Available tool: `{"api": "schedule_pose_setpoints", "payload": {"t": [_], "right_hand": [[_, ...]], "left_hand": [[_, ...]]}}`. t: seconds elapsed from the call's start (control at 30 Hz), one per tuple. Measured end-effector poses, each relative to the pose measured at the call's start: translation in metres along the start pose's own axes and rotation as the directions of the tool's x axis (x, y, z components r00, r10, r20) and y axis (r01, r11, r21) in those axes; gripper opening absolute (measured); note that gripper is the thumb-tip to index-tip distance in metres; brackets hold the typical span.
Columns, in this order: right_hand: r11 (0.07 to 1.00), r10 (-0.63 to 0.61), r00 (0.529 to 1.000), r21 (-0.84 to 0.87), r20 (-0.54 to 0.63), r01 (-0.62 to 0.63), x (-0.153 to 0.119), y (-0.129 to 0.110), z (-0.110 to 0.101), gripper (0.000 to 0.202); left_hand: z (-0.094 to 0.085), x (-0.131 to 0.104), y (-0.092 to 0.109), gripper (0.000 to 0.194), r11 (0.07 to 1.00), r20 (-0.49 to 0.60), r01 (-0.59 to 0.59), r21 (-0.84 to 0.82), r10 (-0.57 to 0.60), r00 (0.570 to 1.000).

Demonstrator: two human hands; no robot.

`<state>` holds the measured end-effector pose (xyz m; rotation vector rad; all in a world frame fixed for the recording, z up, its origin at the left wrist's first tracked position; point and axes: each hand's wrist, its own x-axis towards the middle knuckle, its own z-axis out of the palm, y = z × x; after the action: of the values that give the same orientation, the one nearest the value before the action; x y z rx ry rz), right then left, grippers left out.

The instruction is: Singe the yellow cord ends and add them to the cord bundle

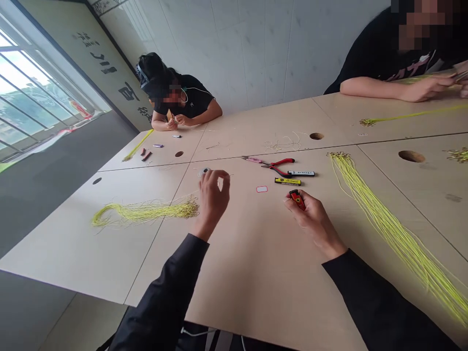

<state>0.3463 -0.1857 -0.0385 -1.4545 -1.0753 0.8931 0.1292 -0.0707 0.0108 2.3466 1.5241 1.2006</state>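
Observation:
My right hand (310,217) is wrapped around a red and black lighter (297,199), raised over the table with the thumb along its side. My left hand (215,195) is raised with fingertips curled into a pinch; whatever is between them is too small or hidden to make out. Just left of that hand, a bundle of thin yellow cords (146,213) lies on the table, its end with small metal-looking pieces by my wrist. A small round pale object (203,171) sits behind my left fingers.
Ahead lie red-handled pliers (280,164), a yellow lighter (288,182), a white and black lighter (302,173) and a red-edged label (262,189). Another yellow cord bundle (387,219) stretches along the right. Two people work across the table (248,273), which has round holes.

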Motion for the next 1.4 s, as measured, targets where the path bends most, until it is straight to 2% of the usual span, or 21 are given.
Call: {"api": "schedule_pose_setpoints", "payload": {"t": [0.1,0.17,0.23,0.33,0.5,0.8,0.97,1.23,1.4], "right_hand": [[0.994,0.05,0.999,0.095,0.004,-0.051,0.003,-0.001,-0.008,0.042],[0.982,0.102,0.994,0.16,0.023,-0.105,0.005,0.0,-0.012,0.046],[0.966,0.135,0.99,0.217,0.039,-0.14,0.006,0.0,-0.016,0.046],[0.963,0.133,0.99,0.232,0.036,-0.138,0.007,0.001,-0.017,0.041],[0.988,0.081,0.997,0.133,0.014,-0.082,0.009,0.002,-0.018,0.04],[1.0,0.004,1.0,0.003,-0.003,-0.004,0.007,-0.002,-0.016,0.038],[0.989,-0.099,0.995,-0.11,-0.004,0.098,0.006,-0.003,-0.016,0.036],[0.985,-0.131,0.991,-0.104,0.041,0.135,0.006,-0.002,-0.015,0.034],[0.992,-0.094,0.996,-0.085,-0.003,0.093,0.005,-0.001,-0.015,0.038]], "left_hand": [[0.036,-0.025,0.046,0.008,0.977,0.033,-0.06,-0.205,0.068,0.997],[0.055,-0.04,0.066,0.009,0.946,0.047,-0.058,-0.318,0.077,0.996],[0.069,-0.051,0.075,0.009,0.91,0.052,-0.065,-0.41,0.094,0.994],[0.079,-0.059,0.076,0.009,0.866,0.062,-0.088,-0.492,0.136,0.989],[0.081,-0.06,0.07,0.008,0.853,0.118,-0.059,-0.519,0.139,0.983],[0.081,-0.062,0.068,0.011,0.835,0.188,0.051,-0.547,0.064,0.98],[0.081,-0.063,0.067,0.009,0.819,0.227,0.116,-0.561,0.018,0.974],[0.082,-0.063,0.069,0.011,0.806,0.235,0.129,-0.578,0.013,0.972],[0.085,-0.063,0.066,0.008,0.796,0.231,0.139,-0.59,0.001,0.973]]}}
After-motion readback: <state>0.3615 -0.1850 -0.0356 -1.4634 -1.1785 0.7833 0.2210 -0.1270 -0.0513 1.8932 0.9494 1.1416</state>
